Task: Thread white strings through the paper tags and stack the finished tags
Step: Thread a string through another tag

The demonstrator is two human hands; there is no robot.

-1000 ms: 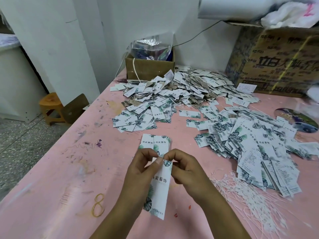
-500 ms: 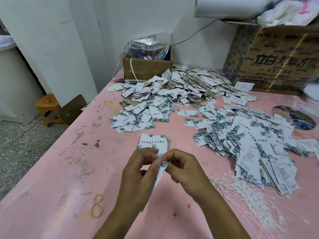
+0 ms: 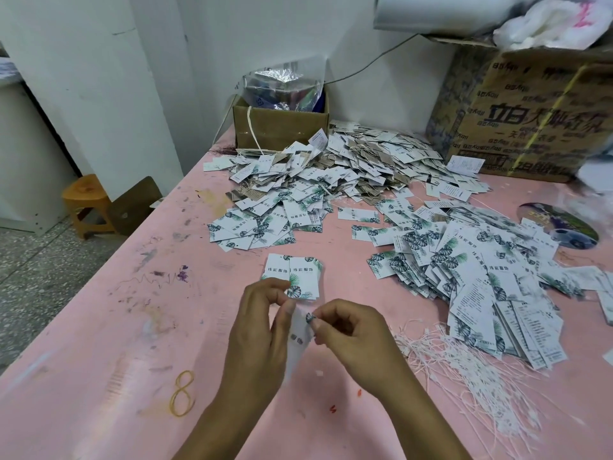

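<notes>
My left hand (image 3: 257,330) pinches a white paper tag (image 3: 298,340) with leaf print near its top; the tag hangs down edge-on between both hands. My right hand (image 3: 348,330) pinches the tag's top corner with curled fingers. Whether a string is in the fingers cannot be seen. Just beyond the hands a small stack of two tags (image 3: 293,275) lies flat on the pink table (image 3: 116,327). A bundle of white strings (image 3: 471,370) lies to the right of my right wrist. A heap of loose tags (image 3: 481,277) spreads at the right.
A large pile of tags with strings (image 3: 331,171) covers the far table. Behind it stand a small cardboard box (image 3: 280,127) and a big printed carton (image 3: 530,111). A yellow rubber band (image 3: 182,393) lies front left. An orange stool (image 3: 86,204) stands on the floor.
The tag in my hands has turned from face-up to nearly edge-on, and my hands have shifted slightly apart at its top.
</notes>
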